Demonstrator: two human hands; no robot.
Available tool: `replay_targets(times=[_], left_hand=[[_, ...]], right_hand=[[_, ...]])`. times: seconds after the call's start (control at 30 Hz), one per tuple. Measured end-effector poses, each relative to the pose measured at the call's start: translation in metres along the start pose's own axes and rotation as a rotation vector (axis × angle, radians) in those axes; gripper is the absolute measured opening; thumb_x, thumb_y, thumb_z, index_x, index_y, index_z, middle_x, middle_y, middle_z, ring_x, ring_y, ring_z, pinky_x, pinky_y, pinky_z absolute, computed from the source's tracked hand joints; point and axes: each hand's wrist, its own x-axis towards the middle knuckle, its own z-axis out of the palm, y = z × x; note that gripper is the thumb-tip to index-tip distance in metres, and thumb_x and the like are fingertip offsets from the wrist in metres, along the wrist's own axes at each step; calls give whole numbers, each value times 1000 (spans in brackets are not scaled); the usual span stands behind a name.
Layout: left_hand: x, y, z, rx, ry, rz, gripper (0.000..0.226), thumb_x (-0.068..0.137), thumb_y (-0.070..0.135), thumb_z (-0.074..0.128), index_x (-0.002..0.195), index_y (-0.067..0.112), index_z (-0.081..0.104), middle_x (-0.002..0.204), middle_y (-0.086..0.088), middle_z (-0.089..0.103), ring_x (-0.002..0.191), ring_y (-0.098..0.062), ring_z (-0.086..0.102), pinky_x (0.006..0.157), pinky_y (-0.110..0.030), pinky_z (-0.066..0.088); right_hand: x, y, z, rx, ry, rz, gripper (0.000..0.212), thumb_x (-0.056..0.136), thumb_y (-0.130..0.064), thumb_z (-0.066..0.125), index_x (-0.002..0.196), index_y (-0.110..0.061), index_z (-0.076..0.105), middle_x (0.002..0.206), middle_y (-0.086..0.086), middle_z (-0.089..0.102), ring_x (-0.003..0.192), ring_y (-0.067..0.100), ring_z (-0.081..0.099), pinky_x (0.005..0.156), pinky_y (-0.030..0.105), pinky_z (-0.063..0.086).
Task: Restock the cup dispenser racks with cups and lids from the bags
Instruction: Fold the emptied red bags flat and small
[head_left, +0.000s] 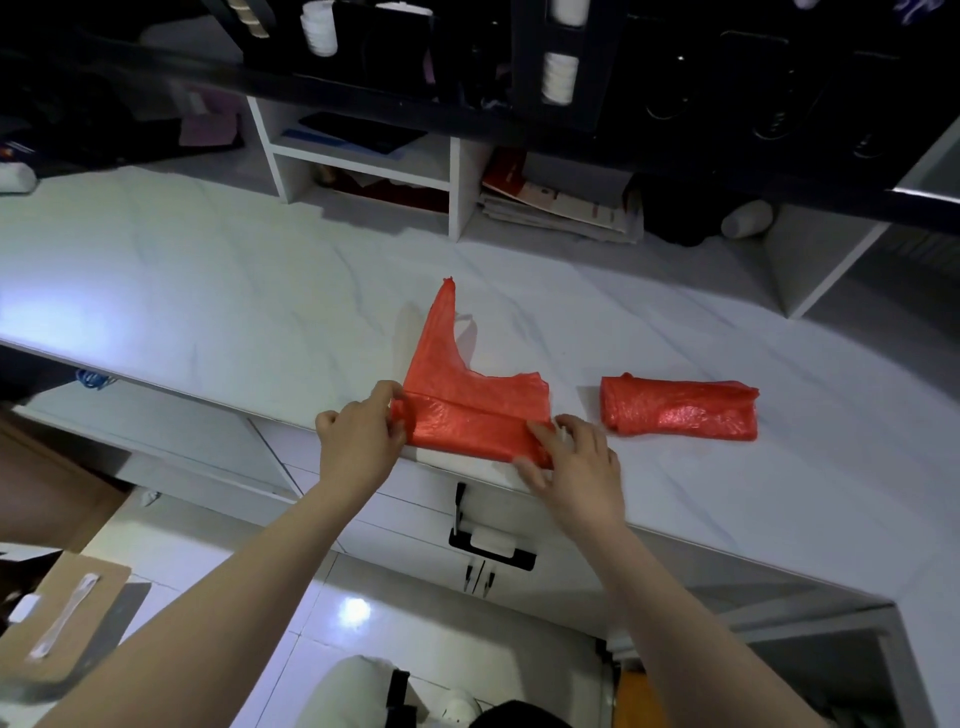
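- At the near edge of the white worktop (208, 270), my left grip (363, 431) pinches the left end of a flat red bag (467, 410), fingers curled round the fold. My right grip (576, 462) pinches the right end, fingers and thumb closed over the corner.
- The bag's lower part is folded over and one handle points away from me. It looks empty.
- A second bag (680, 408), also red and folded into a small bundle, lies near it on the right, not touching.
- By my reading, the restocking itself is largely done, and what remains is tidying the emptied bags.
- White stacks (560, 78) show in the slots of the dark racks (524, 67) above. The racks are dim and cut off by the frame's top edge, so I cannot tell cups from lids or how full they are.
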Motion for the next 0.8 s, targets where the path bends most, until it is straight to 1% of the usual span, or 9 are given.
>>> replay_targets(times=[0.07,0.17,0.3,0.37,0.43,0.53,0.6,0.7,0.8], left_hand=[[-2,-1,-1,122,-9,81,38,89,10,48,120,31,56,77,6,57,78,-24,55,75,-34,21],[-2,-6,-1,232,-54,146,37,96,20,43,127,37,55,85,2,56,83,-24,52,76,-35,22],[-10,-22,-4,253,-118,261,52,85,61,46,128,32,56,99,-2,56,92,-25,53,81,-39,29],[-14,-28,-6,213,-113,319,57,75,58,65,124,30,60,106,-5,56,92,-26,56,82,-43,34],[-15,-30,-6,168,-98,328,53,70,41,79,119,29,64,110,-6,55,91,-27,57,82,-45,35],[-12,-25,-5,45,-100,245,32,75,28,77,106,30,70,110,0,54,95,-23,54,83,-39,30],[-6,-22,-4,-61,-122,134,12,80,35,71,88,26,71,107,6,53,94,-18,53,81,-34,27],[-1,-20,1,-102,-159,18,36,85,45,63,58,23,52,95,10,51,94,-18,52,76,-34,27],[-2,-17,5,-9,-111,-36,38,85,50,60,60,22,51,92,9,49,97,-20,48,78,-34,23]], right_hand=[[-3,4,1,-88,-82,-76,81,77,-75,48,145,-35,32,150,1,24,141,23,15,112,44,22],[-8,9,2,-54,-105,-142,88,70,-68,65,144,-32,33,151,3,23,143,25,9,114,45,18],[-10,14,-2,285,6,-126,47,71,-37,81,113,-23,68,126,1,46,126,21,36,107,41,37],[-8,15,-2,425,26,-40,25,76,-22,78,100,-17,73,114,-6,45,118,15,40,102,34,41],[-5,14,-1,408,54,30,17,82,-24,71,95,-12,73,106,-10,45,110,12,42,94,23,38],[1,9,1,363,87,137,24,86,-35,65,79,-12,66,94,-7,47,95,11,43,78,19,32],[3,8,5,339,121,177,33,90,-36,60,70,-10,60,93,-3,48,94,15,45,76,22,32],[6,4,8,275,164,222,36,92,-35,58,73,-5,64,98,3,50,100,22,46,84,26,35],[7,-3,6,268,224,240,27,88,-33,63,94,-6,62,104,9,52,103,28,47,87,33,38]])
